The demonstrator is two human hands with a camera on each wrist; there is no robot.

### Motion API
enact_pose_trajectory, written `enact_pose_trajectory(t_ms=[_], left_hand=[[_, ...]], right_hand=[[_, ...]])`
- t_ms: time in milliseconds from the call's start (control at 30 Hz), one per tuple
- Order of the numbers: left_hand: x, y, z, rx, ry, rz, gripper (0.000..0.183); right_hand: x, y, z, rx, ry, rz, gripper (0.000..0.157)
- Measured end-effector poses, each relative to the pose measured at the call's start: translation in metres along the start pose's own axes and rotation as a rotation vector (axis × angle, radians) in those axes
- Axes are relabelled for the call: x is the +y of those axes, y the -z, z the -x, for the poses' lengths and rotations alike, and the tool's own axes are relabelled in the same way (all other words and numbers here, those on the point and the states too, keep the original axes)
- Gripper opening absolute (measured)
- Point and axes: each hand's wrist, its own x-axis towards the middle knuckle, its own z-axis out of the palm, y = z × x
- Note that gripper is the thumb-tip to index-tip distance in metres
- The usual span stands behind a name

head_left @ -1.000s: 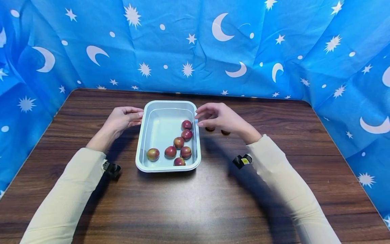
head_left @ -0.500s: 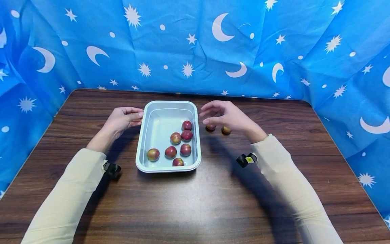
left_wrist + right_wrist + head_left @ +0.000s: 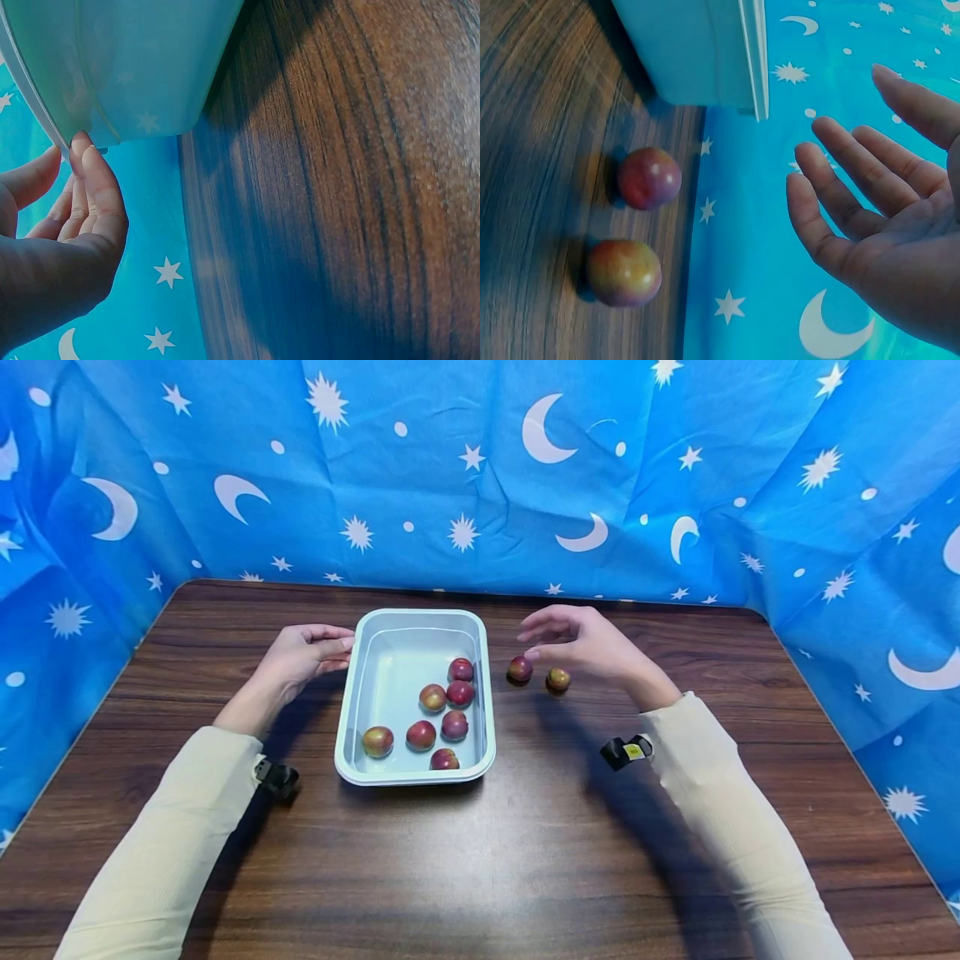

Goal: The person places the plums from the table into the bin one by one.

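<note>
A white plastic tray [image 3: 393,664] holds several red and yellowish plums [image 3: 421,735], mostly gathered toward its right side and near end. My left hand [image 3: 296,660] pinches the tray's left rim between thumb and fingers, which the left wrist view shows close up at the rim [image 3: 34,90]. My right hand [image 3: 581,643] hovers to the right of the tray with relaxed, slightly bent fingers and nothing in its grasp. Just below it on the table lie a dark red plum [image 3: 520,669] and a yellower plum [image 3: 558,680]; the right wrist view has both, apart from the fingers [image 3: 832,187].
The dark wood table [image 3: 450,868] extends around the tray on all sides. Behind it hangs a blue cloth [image 3: 427,468] printed with white moons and stars, which also wraps both sides. A black wrist camera [image 3: 626,752] sits under the right sleeve.
My right hand has drawn away from the tray's right rim, moving right and uncovering the two plums on the table. Some plums in the tray have shifted slightly. The left hand stays put.
</note>
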Motion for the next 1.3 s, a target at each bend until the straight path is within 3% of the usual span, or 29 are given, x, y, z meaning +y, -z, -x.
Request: enact_pose_trajectory(t_ms=[633, 1300], left_hand=[[0.0, -0.001, 0.0, 0.007, 0.002, 0.009, 0.034], [0.0, -0.001, 0.001, 0.012, 0.007, -0.008, 0.035]], right_hand=[[0.034, 0.021, 0.01, 0.059, -0.117, -0.021, 0.037], [0.075, 0.015, 0.012, 0.033, -0.203, -0.062, 0.044]])
